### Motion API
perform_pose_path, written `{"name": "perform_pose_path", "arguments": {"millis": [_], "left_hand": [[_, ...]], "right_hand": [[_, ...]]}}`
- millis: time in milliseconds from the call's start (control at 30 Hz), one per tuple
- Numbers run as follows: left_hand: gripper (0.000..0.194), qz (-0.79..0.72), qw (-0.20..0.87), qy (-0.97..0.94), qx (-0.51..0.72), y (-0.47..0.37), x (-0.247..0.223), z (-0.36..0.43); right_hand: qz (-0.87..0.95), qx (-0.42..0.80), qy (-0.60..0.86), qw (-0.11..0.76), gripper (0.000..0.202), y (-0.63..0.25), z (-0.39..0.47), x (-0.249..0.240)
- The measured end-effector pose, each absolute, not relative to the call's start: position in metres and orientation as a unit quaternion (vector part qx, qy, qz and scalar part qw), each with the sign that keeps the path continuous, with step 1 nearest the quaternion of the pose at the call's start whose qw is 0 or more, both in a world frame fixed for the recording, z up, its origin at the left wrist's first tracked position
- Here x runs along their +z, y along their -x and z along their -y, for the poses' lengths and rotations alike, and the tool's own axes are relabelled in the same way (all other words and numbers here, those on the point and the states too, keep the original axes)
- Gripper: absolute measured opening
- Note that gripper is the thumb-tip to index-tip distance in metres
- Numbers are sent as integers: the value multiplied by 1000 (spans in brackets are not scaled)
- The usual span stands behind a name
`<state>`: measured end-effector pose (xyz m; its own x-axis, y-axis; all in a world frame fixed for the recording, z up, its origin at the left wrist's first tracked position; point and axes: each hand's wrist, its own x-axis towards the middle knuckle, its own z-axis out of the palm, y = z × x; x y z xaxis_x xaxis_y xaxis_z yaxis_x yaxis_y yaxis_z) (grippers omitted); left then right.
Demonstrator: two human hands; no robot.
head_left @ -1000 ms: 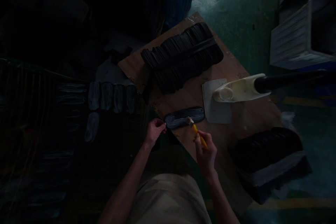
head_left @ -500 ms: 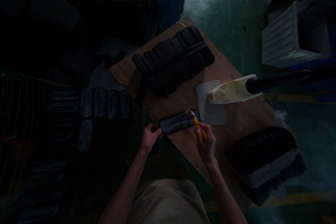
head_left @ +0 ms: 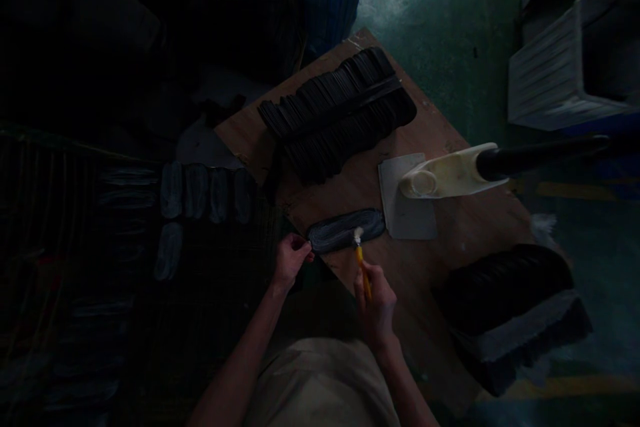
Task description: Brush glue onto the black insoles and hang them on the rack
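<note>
Right, dark oval pad (head_left: pixel 345 229) lies on plywood board (head_left: pixel 420 240), near end at board edge. Left hand (head_left: pixel 291 259): thumb and fingertips pinched closed on that end. Right hand (head_left: pixel 376 297): fingers wrapped shut round yellow brush handle (head_left: pixel 365 273), bristles (head_left: pixel 358 233) at pad face. White plate (head_left: pixel 409 210) just beside far end; strapped black stack (head_left: pixel 340 110) beyond.

Left hand (head_left: pixel 291 259) pinches, fingertips together; right hand (head_left: pixel 375 293) is closed in a grip, both forearms reaching forward.
</note>
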<state>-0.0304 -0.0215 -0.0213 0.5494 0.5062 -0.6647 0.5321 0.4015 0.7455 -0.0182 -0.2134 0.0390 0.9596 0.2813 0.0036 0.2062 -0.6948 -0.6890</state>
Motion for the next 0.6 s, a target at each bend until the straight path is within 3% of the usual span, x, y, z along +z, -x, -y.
{"name": "perform_pose_path", "arguments": {"millis": [167, 233, 367, 600], "left_hand": [[33, -467, 695, -546, -18, 32, -22, 19], [31, -462, 701, -543, -24, 32, -22, 19], [29, -452, 713, -535, -32, 31, -24, 20], [22, -372, 746, -552, -17, 60, -20, 0]], "right_hand": [[61, 207, 836, 506, 16, 32, 194, 62], [14, 198, 823, 533, 19, 29, 200, 62], [-12, 115, 866, 487, 28, 20, 213, 56], [-55, 195, 821, 534, 36, 21, 197, 94]]}}
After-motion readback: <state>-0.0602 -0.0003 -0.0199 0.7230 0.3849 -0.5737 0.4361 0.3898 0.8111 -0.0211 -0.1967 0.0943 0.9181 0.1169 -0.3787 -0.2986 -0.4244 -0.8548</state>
